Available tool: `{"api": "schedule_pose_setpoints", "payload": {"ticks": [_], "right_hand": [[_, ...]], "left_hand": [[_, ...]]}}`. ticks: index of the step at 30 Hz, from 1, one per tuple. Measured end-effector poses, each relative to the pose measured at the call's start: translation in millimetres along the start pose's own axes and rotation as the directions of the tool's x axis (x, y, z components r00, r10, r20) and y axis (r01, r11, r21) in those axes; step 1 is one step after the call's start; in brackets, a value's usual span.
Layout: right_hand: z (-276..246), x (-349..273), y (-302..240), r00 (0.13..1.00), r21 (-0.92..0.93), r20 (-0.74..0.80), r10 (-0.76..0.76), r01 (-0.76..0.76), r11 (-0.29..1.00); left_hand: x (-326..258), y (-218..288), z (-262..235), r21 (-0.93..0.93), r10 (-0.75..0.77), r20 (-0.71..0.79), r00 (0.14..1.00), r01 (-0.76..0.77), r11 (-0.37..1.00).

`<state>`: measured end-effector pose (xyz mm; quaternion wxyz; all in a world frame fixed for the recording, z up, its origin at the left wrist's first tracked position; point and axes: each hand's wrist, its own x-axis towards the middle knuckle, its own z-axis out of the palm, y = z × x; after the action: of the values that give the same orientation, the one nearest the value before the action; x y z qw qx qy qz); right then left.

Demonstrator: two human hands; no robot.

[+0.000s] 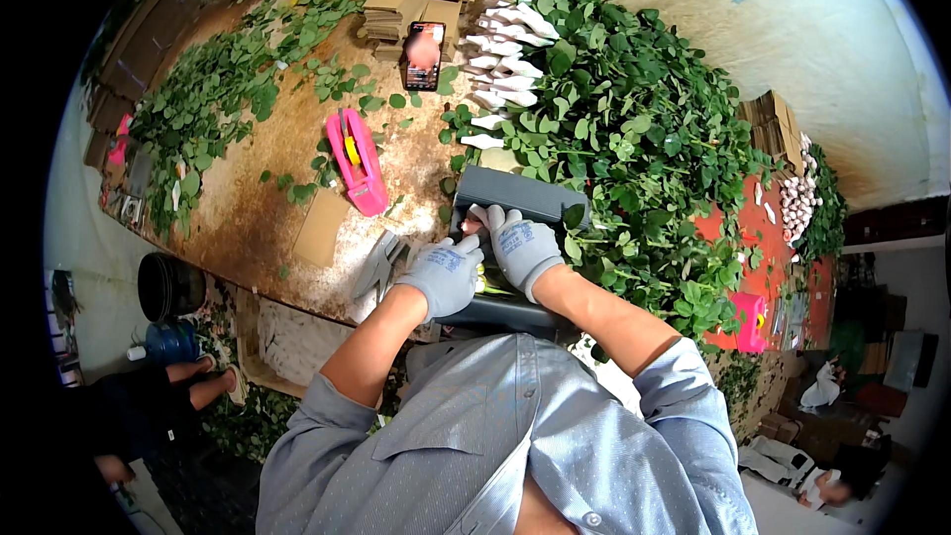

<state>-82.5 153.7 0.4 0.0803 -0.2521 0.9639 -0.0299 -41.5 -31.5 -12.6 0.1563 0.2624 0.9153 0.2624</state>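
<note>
Both my hands wear grey gloves and meet inside a dark grey trough-shaped holder (515,192) at the table's near edge. Pale pink flower heads (474,222), which look like roses, show at the fingertips, and some green stems lie lower down between the hands. My left hand (444,273) is closed at the flowers' left side, its fingertips partly hidden. Over the same flowers from the right curls my right hand (525,248), its fingers bent and pressed together. How many flowers lie there is hidden by the gloves.
Leafy rose stems (634,119) with white-sleeved heads (510,45) pile up behind and right. A pink tape dispenser (359,160), cardboard sheet (320,228), grey tool (376,263), phone (424,57) and stacked cardboard (401,0) stand leftward. Loose leaves (213,99) litter the table.
</note>
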Motion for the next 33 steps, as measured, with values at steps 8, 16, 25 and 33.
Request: {"api": "schedule_pose_setpoints", "payload": {"ticks": [8, 16, 25, 33], "right_hand": [[-32.6, -15.4, -3.9, 0.988, -0.12, -0.142, -0.059, 0.042, 0.992], [-21.0, -6.9, -8.8, 0.93, -0.142, -0.275, -0.242, 0.209, 0.967], [19.5, 7.1, 14.3, 0.895, -0.324, -0.292, -0.339, 0.241, 0.915], [24.6, 5.8, 12.4, 0.899, -0.326, -0.281, -0.335, 0.239, 0.915]], "left_hand": [[1.9, -0.5, -1.2, 0.038, -0.039, 0.058, 0.998, 0.037, 0.999], [5.3, -4.9, 3.3, 0.122, -0.098, 0.137, 0.986, 0.082, 0.989], [-1.0, 3.2, -6.4, -0.018, -0.025, 0.066, 0.998, 0.027, 0.999], [0.6, 0.8, -3.9, 0.044, 0.002, 0.056, 0.998, -0.004, 0.999]]}}
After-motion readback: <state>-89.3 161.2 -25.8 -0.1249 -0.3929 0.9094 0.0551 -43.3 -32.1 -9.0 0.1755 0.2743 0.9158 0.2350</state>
